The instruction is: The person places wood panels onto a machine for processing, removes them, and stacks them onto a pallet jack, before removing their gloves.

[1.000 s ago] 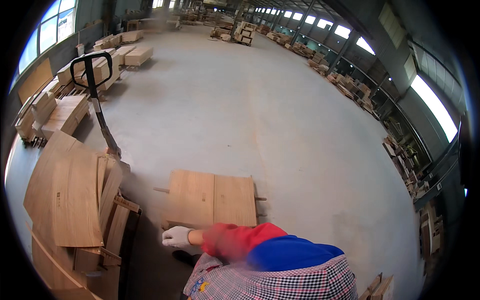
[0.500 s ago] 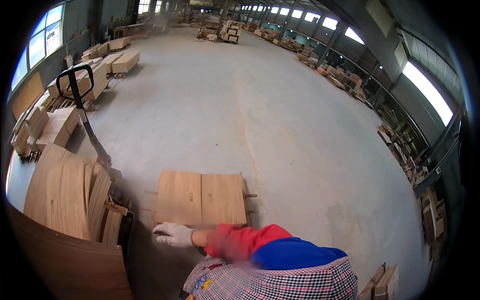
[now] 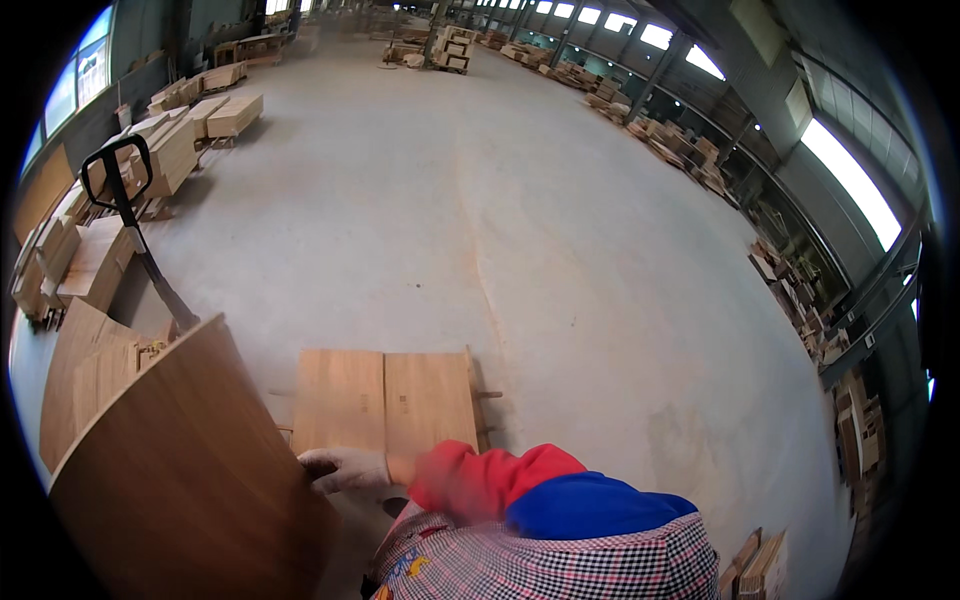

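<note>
A large brown panel (image 3: 190, 470) is filling the near left. The person's gloved right hand (image 3: 350, 470) is touching its right edge; whether it is pinching that edge, one cannot tell. 2 paler boards (image 3: 340, 400) are lying side by side beyond, while a black handle (image 3: 118, 185) is standing far left.

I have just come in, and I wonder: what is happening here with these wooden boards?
A person is handling a large brown board, which is raised at an angle on their left. Their gloved right hand is at the board's right edge; its grip is hard to make out, and the left hand is out of view. Ahead, two paler boards lie flat side by side. Beyond the raised board are other boards and a black handle.
</note>
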The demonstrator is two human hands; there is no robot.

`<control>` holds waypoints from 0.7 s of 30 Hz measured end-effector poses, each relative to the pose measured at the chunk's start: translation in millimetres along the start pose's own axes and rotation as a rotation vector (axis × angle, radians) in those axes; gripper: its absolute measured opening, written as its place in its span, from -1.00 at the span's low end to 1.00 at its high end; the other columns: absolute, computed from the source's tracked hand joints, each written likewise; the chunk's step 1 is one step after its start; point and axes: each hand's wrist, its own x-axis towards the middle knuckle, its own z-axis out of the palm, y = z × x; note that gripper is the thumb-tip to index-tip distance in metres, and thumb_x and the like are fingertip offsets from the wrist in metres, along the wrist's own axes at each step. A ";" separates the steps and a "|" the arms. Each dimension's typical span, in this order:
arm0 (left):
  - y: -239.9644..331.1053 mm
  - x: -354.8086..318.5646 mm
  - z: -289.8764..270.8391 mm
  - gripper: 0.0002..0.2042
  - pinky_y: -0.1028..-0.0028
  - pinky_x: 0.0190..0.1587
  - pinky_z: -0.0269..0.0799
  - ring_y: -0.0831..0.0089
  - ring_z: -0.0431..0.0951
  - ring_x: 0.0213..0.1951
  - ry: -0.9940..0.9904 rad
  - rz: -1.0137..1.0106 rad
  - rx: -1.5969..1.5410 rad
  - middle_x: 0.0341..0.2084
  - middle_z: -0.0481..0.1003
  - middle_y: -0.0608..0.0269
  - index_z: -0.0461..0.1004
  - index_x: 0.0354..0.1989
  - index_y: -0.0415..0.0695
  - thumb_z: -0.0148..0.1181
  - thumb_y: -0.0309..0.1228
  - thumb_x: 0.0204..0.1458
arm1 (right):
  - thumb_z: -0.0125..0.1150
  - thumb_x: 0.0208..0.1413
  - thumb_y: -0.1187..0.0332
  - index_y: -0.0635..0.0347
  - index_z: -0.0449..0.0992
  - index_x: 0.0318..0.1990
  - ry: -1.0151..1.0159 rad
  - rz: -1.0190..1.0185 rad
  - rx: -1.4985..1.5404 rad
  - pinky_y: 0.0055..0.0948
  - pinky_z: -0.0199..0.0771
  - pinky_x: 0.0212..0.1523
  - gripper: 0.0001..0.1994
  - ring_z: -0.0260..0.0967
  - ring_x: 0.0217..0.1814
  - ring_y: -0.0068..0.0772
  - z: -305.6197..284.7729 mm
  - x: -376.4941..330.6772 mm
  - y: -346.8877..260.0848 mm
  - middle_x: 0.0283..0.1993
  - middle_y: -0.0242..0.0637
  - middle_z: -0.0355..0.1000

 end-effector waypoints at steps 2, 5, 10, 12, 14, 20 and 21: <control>-1.1 0.1 -2.8 -0.42 0.22 0.29 0.03 0.27 0.14 0.24 0.007 -0.017 0.005 0.29 0.09 0.17 0.06 0.32 -0.07 -0.06 -0.06 0.19 | 0.17 0.13 0.35 0.22 0.27 0.18 -0.043 0.051 0.003 -0.49 0.36 0.02 -0.54 0.28 0.03 -0.58 -1.6 -2.7 -16.8 0.01 -0.39 0.36; -4.6 -2.9 -3.8 -0.42 0.22 0.30 0.02 0.28 0.13 0.25 0.013 -0.039 0.013 0.29 0.09 0.17 0.06 0.32 -0.07 -0.07 -0.06 0.20 | 0.23 0.06 0.37 0.23 0.36 0.09 -0.066 0.177 -0.069 -0.48 0.45 -0.12 -0.58 0.38 -0.10 -0.55 -7.7 1.3 -30.2 -0.09 -0.39 0.44; -12.4 -4.9 -14.7 -0.42 0.23 0.31 0.00 0.29 0.11 0.26 0.037 -0.075 0.007 0.30 0.08 0.17 0.05 0.33 -0.07 -0.07 -0.07 0.21 | 0.38 -0.11 0.41 0.26 0.37 0.07 -0.166 0.375 -0.019 -0.29 0.53 -0.14 -0.47 0.44 -0.08 -0.39 1.8 22.6 -31.1 -0.08 -0.28 0.47; -15.2 -6.1 -16.1 -0.42 0.23 0.31 -0.01 0.29 0.11 0.26 0.038 -0.091 0.010 0.30 0.07 0.17 0.05 0.33 -0.07 -0.08 -0.07 0.21 | 0.38 -0.09 0.39 0.24 0.36 0.07 -0.154 0.418 0.031 -0.38 0.53 -0.20 -0.48 0.45 -0.19 -0.43 14.1 18.4 -36.4 -0.18 -0.31 0.48; -17.2 -8.2 -20.7 -0.43 0.23 0.32 -0.02 0.29 0.10 0.27 0.046 -0.102 0.010 0.30 0.07 0.17 0.04 0.33 -0.07 -0.08 -0.08 0.21 | 0.39 -0.10 0.41 0.21 0.33 0.09 -0.207 0.427 0.130 -0.33 0.58 -0.31 -0.45 0.48 -0.22 -0.40 13.2 21.8 -19.7 -0.20 -0.27 0.48; -32.5 -10.8 -42.0 -0.43 0.23 0.33 -0.04 0.30 0.09 0.28 0.044 -0.138 0.020 0.31 0.05 0.17 0.03 0.34 -0.07 -0.09 -0.09 0.22 | 0.36 -0.08 0.45 0.20 0.31 0.10 -0.277 0.432 0.113 -0.35 0.58 -0.33 -0.46 0.46 -0.21 -0.42 6.8 14.9 -14.8 -0.18 -0.26 0.48; -36.5 -9.7 -45.5 -0.43 0.23 0.34 -0.05 0.30 0.09 0.28 0.039 -0.148 0.017 0.31 0.05 0.17 0.03 0.34 -0.07 -0.09 -0.09 0.23 | 0.36 -0.08 0.45 0.20 0.30 0.11 -0.270 0.434 0.118 -0.36 0.57 -0.32 -0.46 0.46 -0.19 -0.43 4.8 11.9 -12.6 -0.17 -0.26 0.48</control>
